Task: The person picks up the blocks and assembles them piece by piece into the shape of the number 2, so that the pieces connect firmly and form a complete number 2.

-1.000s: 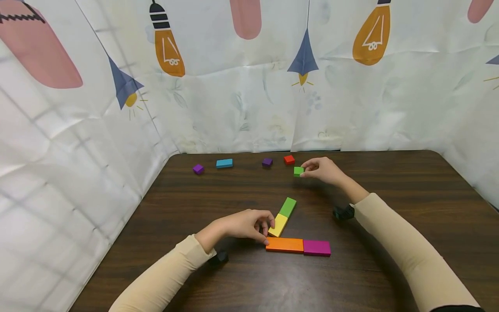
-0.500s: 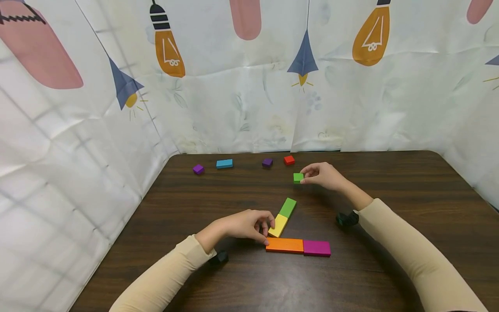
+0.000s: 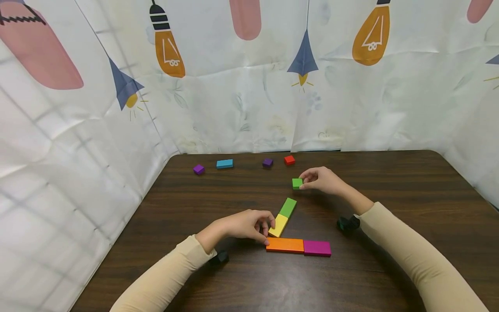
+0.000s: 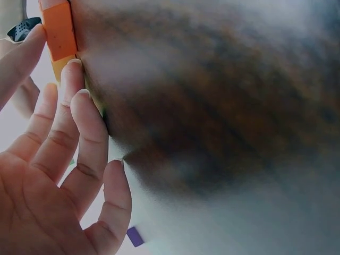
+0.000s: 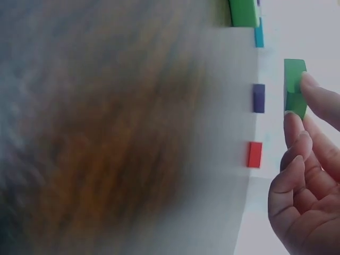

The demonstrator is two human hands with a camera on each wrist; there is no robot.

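In the head view my right hand [image 3: 323,180] pinches a small green block [image 3: 297,183] between thumb and fingers, off the table in the right wrist view. My left hand [image 3: 243,225] rests its thumb at the left end of an orange block [image 3: 285,245], and its fingers touch a yellow block [image 3: 278,225]. A longer green block [image 3: 288,207] continues the yellow one in a slanted line. Beside the orange block lies a magenta block [image 3: 317,248], end to end. In the left wrist view the fingers of my left hand [image 4: 69,143] are loosely extended.
Along the back of the dark wooden table [image 3: 390,182] lie a purple block [image 3: 199,169], a blue block [image 3: 225,164], a dark purple block [image 3: 267,163] and a red block [image 3: 290,160]. A patterned curtain [image 3: 241,108] hangs behind the table.
My right hand has drawn the small green block away from the back row, toward the slanted pair. My left hand and the blocks on the table have stayed put.
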